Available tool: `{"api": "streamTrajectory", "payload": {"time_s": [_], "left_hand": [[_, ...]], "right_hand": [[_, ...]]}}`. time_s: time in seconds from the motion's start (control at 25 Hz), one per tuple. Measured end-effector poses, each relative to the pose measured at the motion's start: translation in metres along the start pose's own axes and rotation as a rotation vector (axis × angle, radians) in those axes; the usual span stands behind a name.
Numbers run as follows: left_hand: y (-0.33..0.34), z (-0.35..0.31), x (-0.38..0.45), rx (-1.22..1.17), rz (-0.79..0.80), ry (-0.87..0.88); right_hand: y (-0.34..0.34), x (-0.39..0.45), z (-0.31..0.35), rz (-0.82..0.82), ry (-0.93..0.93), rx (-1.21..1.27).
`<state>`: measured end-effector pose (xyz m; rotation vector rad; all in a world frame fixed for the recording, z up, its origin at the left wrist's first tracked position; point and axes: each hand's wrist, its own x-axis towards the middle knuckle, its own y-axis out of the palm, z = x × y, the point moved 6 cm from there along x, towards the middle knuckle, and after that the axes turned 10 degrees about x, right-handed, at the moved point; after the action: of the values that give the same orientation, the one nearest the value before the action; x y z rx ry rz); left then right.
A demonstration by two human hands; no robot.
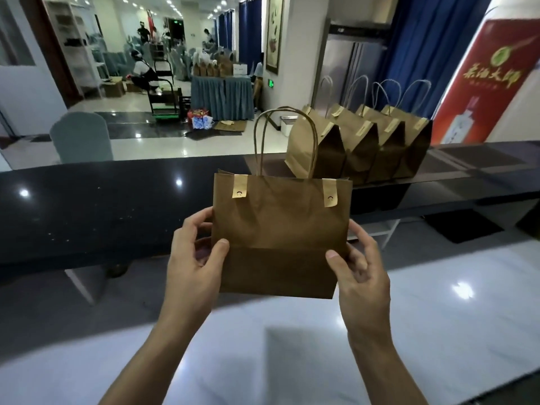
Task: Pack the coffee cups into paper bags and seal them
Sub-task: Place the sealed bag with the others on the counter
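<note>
Paper bag (280, 229) is held up in the air in front of the dark counter (87, 206), standing upright with its twisted handles (285, 141) pointing straight up and its wide side facing the camera, so its long axis runs left to right between the two hands. Two pale sticker strips (240, 186) fold over the top edge, each with a tiny curved smile-like mark on it, one above each thumb. Left hand (193, 258) pinches the lower left edge, thumb on the front face and fingers curled behind; right hand (361, 270) does the same on the lower right edge. Both are closed on the bag. Past the fingertips, further back on the counter, four more sealed bags (359, 147) stand in a row with similar stickers. To the right of those there's a red banner (485, 80) with gold Chinese lettering, too blurry for me to read properly.
</note>
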<state>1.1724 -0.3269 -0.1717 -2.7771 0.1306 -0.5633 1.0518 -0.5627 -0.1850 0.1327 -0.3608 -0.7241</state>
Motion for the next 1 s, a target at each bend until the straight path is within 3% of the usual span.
{"api": "streamTrajectory", "payload": {"time_s": [0.72,1.0], "left_hand": [[0.112,0.026,0.182,0.035,0.043,-0.101],[0.149,0.051,0.247,0.108,0.085,-0.122]], "right_hand": [[0.017,0.157,-0.032,0.093,-0.010,0.088],[0.029,0.185,-0.062,0.117,0.083,0.102]]}}
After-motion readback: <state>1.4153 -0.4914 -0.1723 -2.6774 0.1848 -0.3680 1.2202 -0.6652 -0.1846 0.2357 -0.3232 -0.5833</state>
